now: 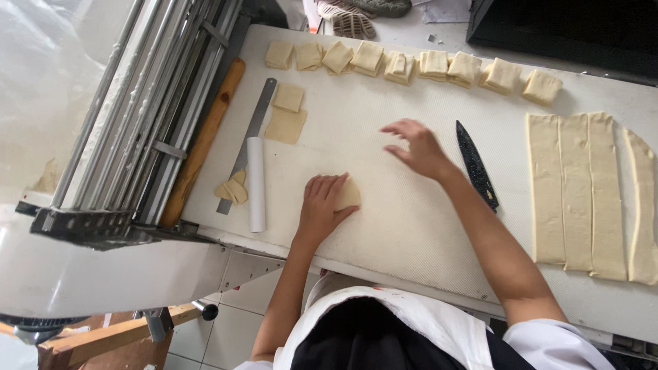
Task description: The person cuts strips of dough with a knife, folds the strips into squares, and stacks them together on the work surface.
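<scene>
Left hand point(321, 205), flat, pins dough piece point(348, 194) near table point(384, 226) front edge; right hand point(418, 147) hovers spread, empty, beside knife point(476, 164).

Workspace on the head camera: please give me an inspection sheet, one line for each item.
Surface: white work table, lightly floured.
Job's things: folded dough piece under the left hand; row of folded dough pieces along the far edge; long dough strips at right; two flat dough squares.
Clutter: dark knife, metal ruler, white roller, wooden rolling pin, dough scraps.
Grips: left hand pressing the folded piece; right hand open above the table, holding nothing.
Cables: nothing seen.
Surroundings: dough sheeter machine at left, tiled floor below.
</scene>
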